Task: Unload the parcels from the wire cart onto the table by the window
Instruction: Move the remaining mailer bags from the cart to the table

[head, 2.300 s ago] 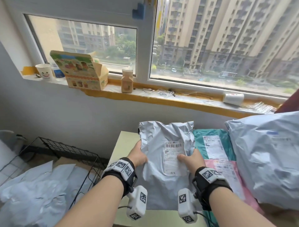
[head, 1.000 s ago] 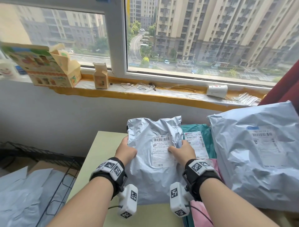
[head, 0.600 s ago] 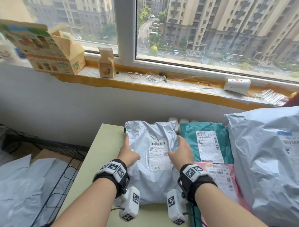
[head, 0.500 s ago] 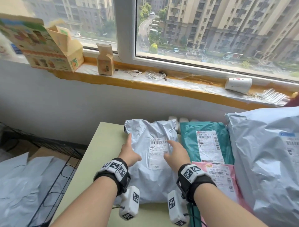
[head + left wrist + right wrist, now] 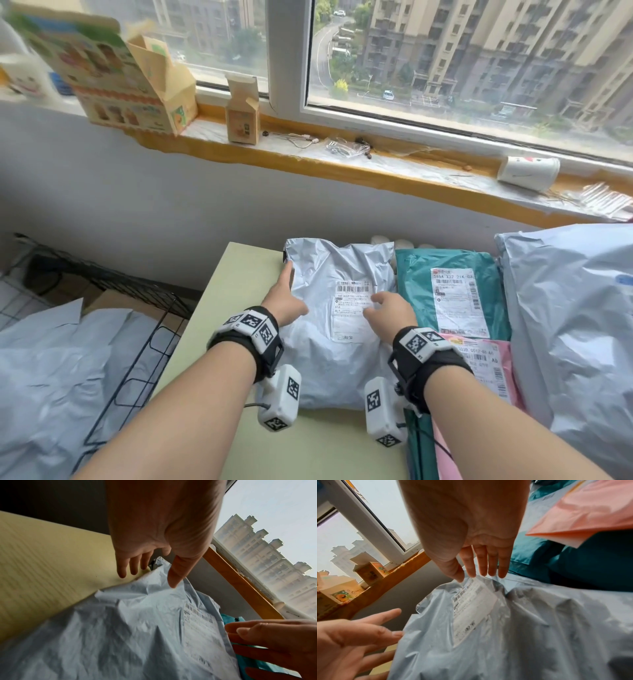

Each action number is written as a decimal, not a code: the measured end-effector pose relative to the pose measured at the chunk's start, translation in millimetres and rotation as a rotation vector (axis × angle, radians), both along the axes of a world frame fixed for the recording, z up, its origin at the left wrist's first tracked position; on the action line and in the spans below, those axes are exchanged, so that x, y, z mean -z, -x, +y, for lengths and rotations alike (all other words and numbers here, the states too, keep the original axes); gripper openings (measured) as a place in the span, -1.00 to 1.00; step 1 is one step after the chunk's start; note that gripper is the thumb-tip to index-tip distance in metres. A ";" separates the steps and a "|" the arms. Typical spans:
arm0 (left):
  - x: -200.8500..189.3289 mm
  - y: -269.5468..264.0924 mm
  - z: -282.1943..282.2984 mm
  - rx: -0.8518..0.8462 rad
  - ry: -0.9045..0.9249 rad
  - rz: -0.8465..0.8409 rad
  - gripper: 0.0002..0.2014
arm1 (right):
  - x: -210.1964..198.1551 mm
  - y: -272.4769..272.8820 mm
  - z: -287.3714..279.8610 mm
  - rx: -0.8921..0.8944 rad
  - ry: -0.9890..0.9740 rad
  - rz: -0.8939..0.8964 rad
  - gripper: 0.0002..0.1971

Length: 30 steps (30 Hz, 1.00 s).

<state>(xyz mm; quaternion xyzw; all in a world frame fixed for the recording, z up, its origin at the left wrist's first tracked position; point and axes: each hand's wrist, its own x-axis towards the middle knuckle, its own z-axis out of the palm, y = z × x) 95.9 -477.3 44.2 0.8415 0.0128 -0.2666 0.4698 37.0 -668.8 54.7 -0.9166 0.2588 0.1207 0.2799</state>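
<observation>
Now released: grey parcel [image 5: 337, 329] (apparently flat), hands apart.

Grey parcel [image 5: 337, 325] with white barcode label [image 5: 352, 310], teal parcel [image 5: 418, 291], pink parcel [image 5: 493, 370], pale yellow table [image 5: 239, 284].

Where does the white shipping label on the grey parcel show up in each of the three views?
Head: shipping label at centre, between both hands.
Left wrist: right of centre, running toward the lower right.
Right wrist: centre, below the fingertips.
Shared landmark: orange window sill.
</observation>
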 end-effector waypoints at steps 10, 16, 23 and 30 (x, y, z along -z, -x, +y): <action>-30.0 4.3 65.8 -0.065 -0.041 -0.026 -0.27 | -28.2 -7.6 42.0 -0.035 -0.016 -0.118 -0.68; -41.2 12.1 128.6 -0.119 -0.081 -0.043 -0.35 | -38.5 -15.4 102.8 -0.119 -0.054 -0.150 -0.68; -46.5 26.7 215.2 -0.205 -0.071 -0.064 -0.40 | -44.1 -21.2 189.1 -0.226 -0.049 -0.158 -0.69; -46.7 40.1 297.5 -0.285 -0.099 -0.091 -0.43 | -49.7 -26.6 273.4 -0.327 -0.047 -0.170 -0.71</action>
